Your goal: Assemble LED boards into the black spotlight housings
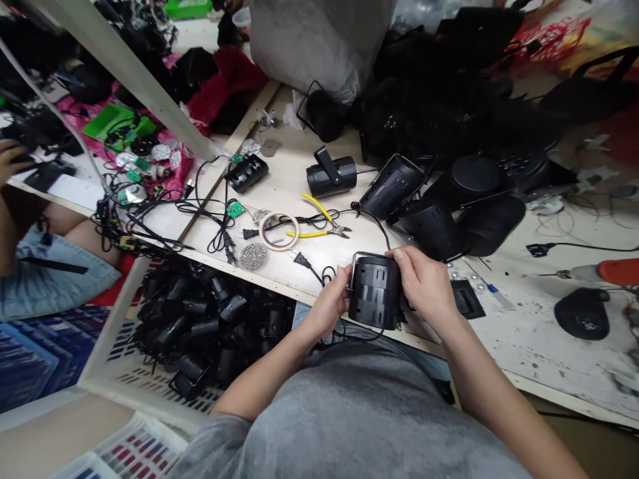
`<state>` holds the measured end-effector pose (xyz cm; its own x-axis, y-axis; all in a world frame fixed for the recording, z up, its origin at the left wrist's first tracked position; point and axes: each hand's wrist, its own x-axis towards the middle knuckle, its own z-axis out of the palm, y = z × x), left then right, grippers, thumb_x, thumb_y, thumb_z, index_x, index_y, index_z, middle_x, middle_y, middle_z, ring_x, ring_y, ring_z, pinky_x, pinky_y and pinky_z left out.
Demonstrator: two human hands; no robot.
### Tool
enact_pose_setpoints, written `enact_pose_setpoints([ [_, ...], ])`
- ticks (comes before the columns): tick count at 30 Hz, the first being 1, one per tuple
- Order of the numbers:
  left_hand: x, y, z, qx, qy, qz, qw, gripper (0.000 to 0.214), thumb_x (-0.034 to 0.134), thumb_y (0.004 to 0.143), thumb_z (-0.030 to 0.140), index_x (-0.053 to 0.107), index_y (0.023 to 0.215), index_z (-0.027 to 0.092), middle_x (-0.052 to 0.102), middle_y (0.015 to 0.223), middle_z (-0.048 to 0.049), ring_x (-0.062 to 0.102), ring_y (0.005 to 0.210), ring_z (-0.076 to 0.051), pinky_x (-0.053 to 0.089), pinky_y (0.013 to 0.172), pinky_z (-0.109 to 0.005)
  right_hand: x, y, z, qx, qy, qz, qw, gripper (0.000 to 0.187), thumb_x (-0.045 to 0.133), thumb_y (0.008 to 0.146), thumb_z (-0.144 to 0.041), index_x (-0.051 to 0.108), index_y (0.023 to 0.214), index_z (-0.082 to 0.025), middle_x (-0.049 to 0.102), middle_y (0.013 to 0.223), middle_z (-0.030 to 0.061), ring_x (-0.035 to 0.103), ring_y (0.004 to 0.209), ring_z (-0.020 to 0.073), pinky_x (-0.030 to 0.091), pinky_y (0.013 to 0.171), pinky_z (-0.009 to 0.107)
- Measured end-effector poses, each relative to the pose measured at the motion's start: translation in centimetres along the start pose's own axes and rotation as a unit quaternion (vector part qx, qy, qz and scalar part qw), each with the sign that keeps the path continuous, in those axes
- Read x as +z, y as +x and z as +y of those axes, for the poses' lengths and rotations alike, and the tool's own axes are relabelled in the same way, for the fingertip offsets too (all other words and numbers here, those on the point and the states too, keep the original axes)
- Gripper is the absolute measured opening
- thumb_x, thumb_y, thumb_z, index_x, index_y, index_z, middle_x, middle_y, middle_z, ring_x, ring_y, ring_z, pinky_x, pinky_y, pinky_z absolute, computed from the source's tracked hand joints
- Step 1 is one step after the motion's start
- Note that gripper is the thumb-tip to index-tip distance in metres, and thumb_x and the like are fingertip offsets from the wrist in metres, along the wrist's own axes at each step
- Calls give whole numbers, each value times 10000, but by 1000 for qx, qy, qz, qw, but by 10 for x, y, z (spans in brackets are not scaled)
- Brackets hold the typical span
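Close to my body, at the table's front edge, I hold a black slotted lamp housing [374, 291] with a metal bracket and a black cord. My left hand [333, 303] is closed on its left side, by the bracket. Around the upper right rim my right hand [424, 283] grips the same housing, its thumb on top. Just beyond lie yellow-handled cutters [327, 223], a roll of tape [278, 231], a round dish of small screws [253, 256] and a two-pin plug [301, 259]. Several more black housings [394, 186] rest on the table past my hands.
A white crate [117, 362] full of black housings stands below the table to my left. On the right lie an orange-handled screwdriver [616, 271] and a black round part [582, 313]. A grey bag [319, 46] sits at the back. Another person's hand [12, 159] shows far left.
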<state>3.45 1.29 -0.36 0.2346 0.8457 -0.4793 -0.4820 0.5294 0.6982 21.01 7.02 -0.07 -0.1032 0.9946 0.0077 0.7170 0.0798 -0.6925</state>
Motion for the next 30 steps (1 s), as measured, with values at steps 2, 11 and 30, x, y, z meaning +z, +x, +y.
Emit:
enact_pose_setpoints([
  [2, -1, 0, -1, 1, 3, 0, 1000, 911, 606, 698, 881, 644, 1330, 226, 702, 1259, -103, 627, 1176, -326, 534, 933, -415, 0, -1, 0, 0, 12, 3, 1000, 522, 356, 988, -578, 733, 923, -223, 777, 871, 86, 716, 822, 260, 484, 733, 339],
  [11, -4, -1, -6, 62, 77, -14, 995, 753, 659, 801, 724, 606, 1368, 233, 625, 1402, -89, 536, 1339, -323, 431, 1119, -437, -2, -4, 1, 0, 12, -1, 1000, 475, 368, 973, -537, 722, 947, -222, 780, 901, 96, 727, 841, 276, 500, 755, 362],
  [30, 8, 7, -3, 154, 358, 105, 915, 1059, 926, 581, 394, 433, 1492, 171, 583, 1446, -148, 546, 1344, -337, 401, 1171, -497, 1, 6, -3, -29, 20, 23, 999, 525, 334, 966, -606, 683, 868, -226, 763, 882, 84, 709, 826, 244, 498, 751, 345],
])
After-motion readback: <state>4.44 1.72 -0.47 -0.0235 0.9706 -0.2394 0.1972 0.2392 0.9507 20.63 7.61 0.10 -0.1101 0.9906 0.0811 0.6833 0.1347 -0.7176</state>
